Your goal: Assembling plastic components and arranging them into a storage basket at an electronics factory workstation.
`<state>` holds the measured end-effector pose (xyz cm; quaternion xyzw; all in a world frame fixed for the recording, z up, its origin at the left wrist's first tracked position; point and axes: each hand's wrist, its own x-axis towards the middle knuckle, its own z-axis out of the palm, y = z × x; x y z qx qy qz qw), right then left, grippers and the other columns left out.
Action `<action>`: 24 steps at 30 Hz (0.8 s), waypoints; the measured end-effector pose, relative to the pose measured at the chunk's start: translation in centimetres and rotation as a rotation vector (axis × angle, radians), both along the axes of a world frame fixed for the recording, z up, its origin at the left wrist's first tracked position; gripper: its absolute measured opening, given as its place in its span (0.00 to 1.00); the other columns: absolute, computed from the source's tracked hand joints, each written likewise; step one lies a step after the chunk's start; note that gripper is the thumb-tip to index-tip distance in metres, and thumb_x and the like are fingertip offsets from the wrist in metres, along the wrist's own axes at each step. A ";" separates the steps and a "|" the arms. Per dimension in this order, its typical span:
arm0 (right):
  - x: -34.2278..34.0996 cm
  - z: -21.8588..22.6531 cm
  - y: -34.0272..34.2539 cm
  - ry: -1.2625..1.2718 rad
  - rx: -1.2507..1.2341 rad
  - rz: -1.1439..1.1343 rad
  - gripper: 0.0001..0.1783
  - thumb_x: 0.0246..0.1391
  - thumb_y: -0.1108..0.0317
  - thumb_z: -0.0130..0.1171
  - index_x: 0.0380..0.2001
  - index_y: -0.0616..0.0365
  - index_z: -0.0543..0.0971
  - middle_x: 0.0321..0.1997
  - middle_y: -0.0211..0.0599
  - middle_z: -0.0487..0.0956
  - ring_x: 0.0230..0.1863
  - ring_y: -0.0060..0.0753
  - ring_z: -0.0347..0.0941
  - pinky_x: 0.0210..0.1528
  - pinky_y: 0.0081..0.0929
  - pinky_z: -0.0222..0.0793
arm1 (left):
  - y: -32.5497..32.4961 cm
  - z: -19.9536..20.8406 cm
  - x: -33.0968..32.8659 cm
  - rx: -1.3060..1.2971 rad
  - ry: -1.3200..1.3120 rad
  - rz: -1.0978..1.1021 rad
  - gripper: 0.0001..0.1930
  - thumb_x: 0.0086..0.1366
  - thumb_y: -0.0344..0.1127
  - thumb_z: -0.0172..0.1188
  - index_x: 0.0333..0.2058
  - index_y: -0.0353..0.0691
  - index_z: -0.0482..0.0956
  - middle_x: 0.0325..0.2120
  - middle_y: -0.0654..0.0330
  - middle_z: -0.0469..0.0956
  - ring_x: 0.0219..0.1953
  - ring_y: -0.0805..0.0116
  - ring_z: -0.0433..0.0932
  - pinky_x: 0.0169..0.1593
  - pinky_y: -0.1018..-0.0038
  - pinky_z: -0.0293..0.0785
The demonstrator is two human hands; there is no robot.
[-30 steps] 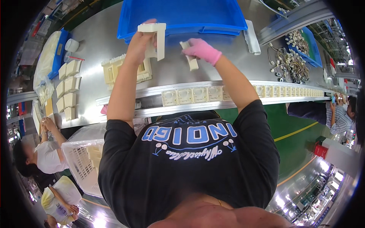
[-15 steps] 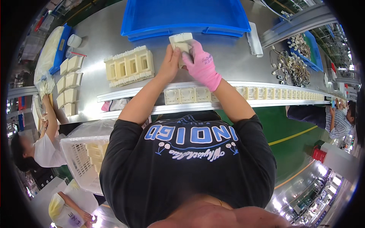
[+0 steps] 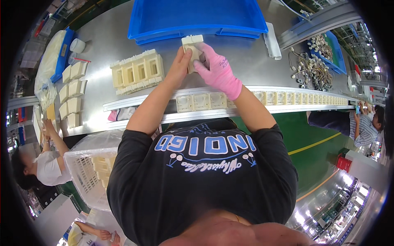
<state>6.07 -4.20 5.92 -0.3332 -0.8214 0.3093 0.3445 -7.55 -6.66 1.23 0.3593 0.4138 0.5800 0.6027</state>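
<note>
Both my hands hold a cream plastic housing (image 3: 193,40) upright in front of the blue tray. My bare left hand (image 3: 179,67) grips it from the left, thumb on its front face. In a pink glove, my right hand (image 3: 218,74) closes on its right side, the thumb across the front and fingers behind. To the left of my hands stands a row of similar cream housings (image 3: 137,73) set side by side, their openings facing up. Below my wrists, a rail holds a line of cream square parts (image 3: 202,102).
A large blue tray (image 3: 197,31) sits at the table's back. Tilted cream pieces (image 3: 74,88) lie in stacks at left, near a white cup (image 3: 78,45). Wired connectors (image 3: 314,71) are heaped at right. A white basket (image 3: 88,172) stands by my left side. Co-workers are at both sides.
The cream housing has turned slightly in my hands, showing more of its front face. At left, the co-workers' arms have moved.
</note>
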 end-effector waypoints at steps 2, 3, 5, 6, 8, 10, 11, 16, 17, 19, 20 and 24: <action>0.2 0.4 -0.2 0.146 -0.286 0.215 0.24 0.46 0.73 0.51 0.49 0.59 0.63 0.22 0.31 0.70 0.20 0.18 0.65 0.23 0.17 0.63 | -0.1 0.5 0.1 -0.033 0.000 -0.040 0.20 0.62 0.45 0.45 0.48 0.40 0.58 0.37 0.59 0.68 0.39 0.73 0.70 0.32 0.78 0.71; 0.5 0.9 -0.1 0.145 -0.287 0.220 0.24 0.46 0.73 0.51 0.49 0.59 0.63 0.22 0.31 0.70 0.20 0.18 0.65 0.23 0.17 0.63 | -0.3 0.7 0.0 -0.033 -0.001 -0.035 0.20 0.62 0.45 0.45 0.48 0.40 0.58 0.37 0.59 0.68 0.39 0.73 0.70 0.32 0.78 0.71; 1.1 2.2 0.2 0.080 -0.438 0.218 0.23 0.46 0.74 0.50 0.48 0.60 0.65 0.25 0.29 0.69 0.24 0.13 0.64 0.27 0.13 0.64 | -0.6 1.3 -0.3 -0.062 0.004 -0.106 0.22 0.59 0.44 0.50 0.48 0.39 0.58 0.36 0.56 0.69 0.34 0.68 0.74 0.25 0.75 0.72; 1.3 2.5 0.2 0.077 -0.440 0.223 0.23 0.46 0.74 0.50 0.48 0.60 0.65 0.25 0.29 0.69 0.24 0.13 0.64 0.27 0.13 0.64 | -0.7 1.5 -0.3 -0.064 0.002 -0.100 0.22 0.59 0.44 0.50 0.48 0.39 0.58 0.36 0.56 0.69 0.34 0.68 0.74 0.25 0.75 0.72; 1.3 2.9 0.3 0.349 -0.307 0.029 0.20 0.44 0.72 0.51 0.45 0.60 0.69 0.29 0.33 0.71 0.30 0.20 0.67 0.35 0.18 0.65 | -0.8 2.0 -0.6 -0.098 0.014 -0.197 0.21 0.59 0.44 0.50 0.47 0.39 0.60 0.31 0.55 0.71 0.28 0.64 0.76 0.21 0.76 0.72; 1.4 3.8 1.9 0.193 0.099 0.085 0.22 0.41 0.71 0.53 0.44 0.59 0.69 0.32 0.36 0.72 0.34 0.24 0.67 0.39 0.21 0.64 | -0.7 3.2 -2.0 -0.123 0.070 -0.370 0.19 0.59 0.44 0.50 0.44 0.38 0.62 0.31 0.53 0.72 0.30 0.65 0.76 0.20 0.75 0.72; 1.3 4.1 2.2 0.035 0.511 0.130 0.23 0.39 0.70 0.54 0.44 0.59 0.70 0.35 0.40 0.72 0.38 0.29 0.68 0.43 0.25 0.63 | -0.8 4.0 -2.8 -0.142 0.125 -0.554 0.18 0.59 0.44 0.50 0.42 0.38 0.64 0.31 0.51 0.73 0.32 0.67 0.76 0.20 0.75 0.71; -2.0 5.2 -1.3 0.007 -0.221 0.699 0.11 0.41 0.65 0.53 0.28 0.60 0.75 0.38 0.41 0.73 0.38 0.35 0.71 0.44 0.27 0.63 | -4.0 5.8 -7.9 -0.088 0.659 -0.652 0.16 0.58 0.40 0.51 0.41 0.36 0.67 0.31 0.56 0.75 0.29 0.73 0.75 0.23 0.79 0.70; -2.9 5.0 -2.2 0.011 -0.226 0.708 0.11 0.41 0.65 0.53 0.28 0.60 0.75 0.38 0.41 0.73 0.38 0.35 0.71 0.44 0.27 0.63 | -4.7 5.9 -9.1 -0.141 0.732 -0.619 0.16 0.58 0.39 0.49 0.42 0.36 0.67 0.28 0.57 0.74 0.27 0.73 0.74 0.23 0.79 0.69; -4.7 4.0 -3.7 -0.207 -0.336 0.649 0.13 0.43 0.62 0.53 0.29 0.61 0.75 0.33 0.43 0.73 0.34 0.35 0.71 0.40 0.27 0.65 | -5.8 6.3 -10.5 -0.237 0.877 -0.567 0.16 0.59 0.36 0.45 0.45 0.38 0.66 0.21 0.59 0.73 0.22 0.72 0.73 0.23 0.79 0.68; -5.5 3.2 -4.2 -0.206 -0.339 0.647 0.13 0.43 0.62 0.53 0.29 0.61 0.75 0.33 0.43 0.73 0.34 0.35 0.71 0.40 0.27 0.65 | -6.4 6.8 -10.6 -0.238 0.876 -0.571 0.16 0.59 0.36 0.45 0.45 0.38 0.66 0.21 0.59 0.73 0.22 0.72 0.73 0.23 0.79 0.68; -6.6 -0.9 -4.8 -0.446 -0.048 0.589 0.17 0.45 0.57 0.50 0.30 0.62 0.73 0.28 0.46 0.72 0.34 0.41 0.71 0.36 0.30 0.66 | -9.5 6.3 -10.2 -0.467 0.936 -0.496 0.17 0.59 0.34 0.40 0.47 0.37 0.62 0.19 0.58 0.72 0.21 0.71 0.72 0.23 0.78 0.69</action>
